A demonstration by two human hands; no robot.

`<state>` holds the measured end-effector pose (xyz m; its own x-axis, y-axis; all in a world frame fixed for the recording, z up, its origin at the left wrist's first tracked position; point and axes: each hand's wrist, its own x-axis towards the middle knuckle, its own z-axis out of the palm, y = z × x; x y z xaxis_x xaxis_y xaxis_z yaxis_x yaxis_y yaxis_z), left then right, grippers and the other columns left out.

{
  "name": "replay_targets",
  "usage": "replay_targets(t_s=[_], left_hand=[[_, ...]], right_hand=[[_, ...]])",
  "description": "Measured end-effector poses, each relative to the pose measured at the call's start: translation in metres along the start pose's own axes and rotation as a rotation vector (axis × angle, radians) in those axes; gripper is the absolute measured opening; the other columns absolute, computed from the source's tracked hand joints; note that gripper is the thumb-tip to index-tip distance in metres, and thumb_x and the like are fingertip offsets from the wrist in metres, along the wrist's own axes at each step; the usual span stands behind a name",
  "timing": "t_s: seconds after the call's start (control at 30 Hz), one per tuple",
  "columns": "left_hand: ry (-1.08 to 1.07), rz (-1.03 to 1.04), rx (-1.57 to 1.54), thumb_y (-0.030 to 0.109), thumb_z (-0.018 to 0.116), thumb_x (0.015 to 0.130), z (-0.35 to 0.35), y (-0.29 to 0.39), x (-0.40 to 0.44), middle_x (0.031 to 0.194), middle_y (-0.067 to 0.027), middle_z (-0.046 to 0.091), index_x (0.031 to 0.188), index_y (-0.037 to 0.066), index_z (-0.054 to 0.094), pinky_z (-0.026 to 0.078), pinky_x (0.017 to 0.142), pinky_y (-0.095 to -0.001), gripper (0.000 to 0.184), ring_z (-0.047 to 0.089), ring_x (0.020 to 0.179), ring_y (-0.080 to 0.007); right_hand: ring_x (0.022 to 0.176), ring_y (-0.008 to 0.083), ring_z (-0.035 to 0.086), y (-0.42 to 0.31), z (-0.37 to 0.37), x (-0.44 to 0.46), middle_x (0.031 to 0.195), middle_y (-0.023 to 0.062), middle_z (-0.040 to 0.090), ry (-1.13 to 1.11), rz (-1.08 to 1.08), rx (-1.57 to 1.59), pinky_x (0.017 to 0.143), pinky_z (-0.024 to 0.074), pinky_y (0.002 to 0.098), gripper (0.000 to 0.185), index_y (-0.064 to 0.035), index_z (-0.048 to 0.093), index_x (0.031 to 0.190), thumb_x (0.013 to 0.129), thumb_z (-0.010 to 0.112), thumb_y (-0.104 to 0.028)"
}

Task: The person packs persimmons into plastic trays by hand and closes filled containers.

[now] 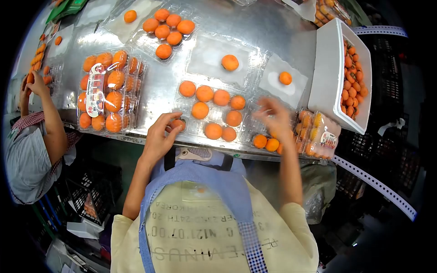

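My left hand has its thumb and fingers round an orange persimmon at the front left corner of an open clear plastic clamshell tray. Several more persimmons sit in that tray, with gaps between them. Its clear lid lies folded back behind it, and a single persimmon rests on the lid. My right hand, smeared by motion, hovers over another clear tray to the right, where persimmons lie along the front. Whether it holds anything is hidden by the blur.
Filled, labelled clamshell packs are stacked at left; another pack stands at the right front. A white foam box of small orange fruit is tilted at right. Another open tray lies behind. A co-worker's hands handle fruit at far left.
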<state>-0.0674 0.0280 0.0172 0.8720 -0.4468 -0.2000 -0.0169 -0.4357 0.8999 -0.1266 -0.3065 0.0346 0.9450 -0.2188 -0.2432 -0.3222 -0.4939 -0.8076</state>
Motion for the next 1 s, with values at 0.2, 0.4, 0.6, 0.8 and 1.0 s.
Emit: replay_targets(t_s=[0.2, 0.4, 0.6, 0.8, 1.0], left_hand=[[-0.047, -0.004, 0.028, 0.007, 0.062, 0.082, 0.002, 0.001, -0.001, 0.095, -0.0103, 0.062, 0.111, 0.004, 0.058, 0.049, 0.067, -0.0289, 0.030, 0.061, 0.078, -0.0193], [-0.100, 0.037, 0.036, 0.005, 0.061, 0.082, 0.006, -0.002, 0.003, 0.091, -0.0105, 0.062, 0.110, 0.004, 0.059, 0.050, 0.069, -0.0294, 0.028, 0.063, 0.080, -0.0198], [-0.106, 0.057, 0.071, 0.004, 0.061, 0.083, 0.009, -0.003, 0.002, 0.091, -0.0087, 0.064, 0.112, 0.004, 0.058, 0.049, 0.069, -0.0278, 0.029, 0.062, 0.079, -0.0164], [-0.087, 0.079, 0.069, 0.003, 0.060, 0.083, 0.009, -0.006, -0.001, 0.092, -0.0090, 0.064, 0.112, 0.004, 0.058, 0.049, 0.069, -0.0284, 0.029, 0.062, 0.080, -0.0171], [-0.124, 0.063, 0.097, 0.002, 0.060, 0.083, 0.011, -0.007, 0.000, 0.090, -0.0091, 0.064, 0.112, 0.004, 0.058, 0.049, 0.070, -0.0286, 0.029, 0.062, 0.079, -0.0175]], right_hand=[[0.090, 0.0286, 0.058, -0.002, 0.070, -0.023, 0.101, 0.0107, 0.061, 0.109, -0.266, -0.539, 0.076, 0.0478, 0.0379, 0.050, -0.0068, 0.060, 0.107, 0.062, 0.078, -0.023], [0.092, 0.0287, 0.057, 0.008, 0.068, -0.021, 0.102, 0.0092, 0.058, 0.087, -0.281, -0.515, 0.076, 0.0479, 0.0378, 0.049, -0.0064, 0.060, 0.106, 0.062, 0.077, -0.020], [0.091, 0.0239, 0.058, 0.005, 0.068, -0.020, 0.096, 0.0078, 0.059, 0.047, -0.118, -0.352, 0.075, 0.0483, 0.0348, 0.043, -0.0054, 0.060, 0.106, 0.067, 0.074, -0.017], [0.090, 0.0177, 0.059, 0.034, 0.037, -0.027, 0.100, 0.0069, 0.062, 0.099, 0.160, 0.819, 0.079, 0.0469, 0.0282, 0.043, -0.0003, 0.059, 0.107, 0.074, 0.072, -0.025], [0.103, 0.0159, 0.054, 0.009, -0.146, -0.005, 0.120, 0.0094, 0.052, 0.597, -0.240, 1.530, 0.082, 0.0483, 0.0274, 0.046, -0.0013, 0.044, 0.126, 0.085, 0.059, -0.015]])
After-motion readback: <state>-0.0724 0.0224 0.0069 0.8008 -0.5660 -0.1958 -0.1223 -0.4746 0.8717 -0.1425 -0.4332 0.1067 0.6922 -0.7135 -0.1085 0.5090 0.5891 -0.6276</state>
